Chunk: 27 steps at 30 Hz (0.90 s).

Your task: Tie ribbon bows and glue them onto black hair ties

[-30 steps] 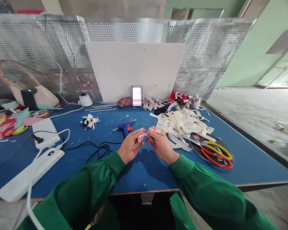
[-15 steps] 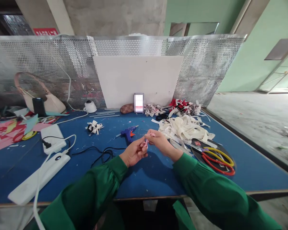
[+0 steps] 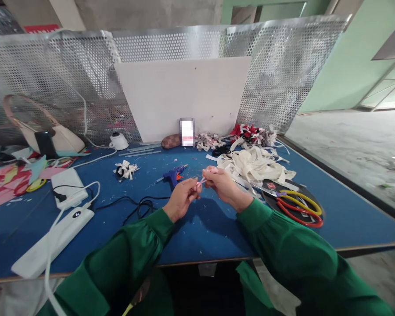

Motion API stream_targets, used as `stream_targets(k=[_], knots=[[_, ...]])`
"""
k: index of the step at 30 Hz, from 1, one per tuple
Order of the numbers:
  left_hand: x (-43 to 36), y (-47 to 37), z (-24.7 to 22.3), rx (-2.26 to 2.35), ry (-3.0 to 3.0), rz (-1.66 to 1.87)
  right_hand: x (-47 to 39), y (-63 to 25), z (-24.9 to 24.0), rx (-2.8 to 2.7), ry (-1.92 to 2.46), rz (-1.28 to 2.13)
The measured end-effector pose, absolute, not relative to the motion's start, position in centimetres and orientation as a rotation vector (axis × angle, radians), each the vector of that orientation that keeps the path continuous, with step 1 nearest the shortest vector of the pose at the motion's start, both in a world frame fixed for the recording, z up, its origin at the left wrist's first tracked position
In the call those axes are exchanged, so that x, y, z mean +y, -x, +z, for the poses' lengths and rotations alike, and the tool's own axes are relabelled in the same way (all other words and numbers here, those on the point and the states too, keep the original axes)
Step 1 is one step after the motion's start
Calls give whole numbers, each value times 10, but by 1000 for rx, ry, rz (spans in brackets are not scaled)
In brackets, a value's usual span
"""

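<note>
Over the middle of the blue table, my left hand (image 3: 184,196) and my right hand (image 3: 224,184) are close together, fingers pinched. Between them stretches a small pink ribbon (image 3: 200,181), with one part in each hand. Most of it is hidden by my fingers. Just beyond my left hand lies a blue glue gun (image 3: 174,174) with an orange trigger. To the right of my right hand are a heap of white fabric strips (image 3: 255,166) and scissors (image 3: 299,202) with yellow and red handles, resting on a dark round pad (image 3: 270,186).
A white power strip (image 3: 57,240) and its cables lie at left. A handbag (image 3: 66,137) stands behind coloured scraps (image 3: 6,182). A small black-and-white bow (image 3: 125,170), glue sticks (image 3: 141,152), a phone (image 3: 187,132) and fabric bunches (image 3: 250,134) sit farther back before a white board (image 3: 187,94).
My hands have drawn slightly apart, with the pink ribbon now stretched between them. The whole view has shifted a little as my head moved.
</note>
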State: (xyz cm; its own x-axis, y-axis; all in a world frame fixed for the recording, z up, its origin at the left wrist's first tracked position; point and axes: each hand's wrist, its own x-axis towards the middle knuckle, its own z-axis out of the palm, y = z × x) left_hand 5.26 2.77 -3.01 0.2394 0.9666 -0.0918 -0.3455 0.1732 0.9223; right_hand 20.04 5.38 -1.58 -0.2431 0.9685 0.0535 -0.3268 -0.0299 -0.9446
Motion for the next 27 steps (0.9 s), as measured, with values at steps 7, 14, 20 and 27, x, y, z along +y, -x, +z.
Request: stream_targets(k=[7,14,20,27], knots=[[31,-49,-38,924,-984,1062,57,-209,-25,-1488,840,1301],[31,-49,-38,893,-957,1045,54,-209,-20,-1509,829,1252],[30,-50,-35,919,-1098,1042,54,-208,-21,-1385,884,1305],[23,-54,-30,1076,-1430,1077,51,-201,-27,-1030,941,1472]])
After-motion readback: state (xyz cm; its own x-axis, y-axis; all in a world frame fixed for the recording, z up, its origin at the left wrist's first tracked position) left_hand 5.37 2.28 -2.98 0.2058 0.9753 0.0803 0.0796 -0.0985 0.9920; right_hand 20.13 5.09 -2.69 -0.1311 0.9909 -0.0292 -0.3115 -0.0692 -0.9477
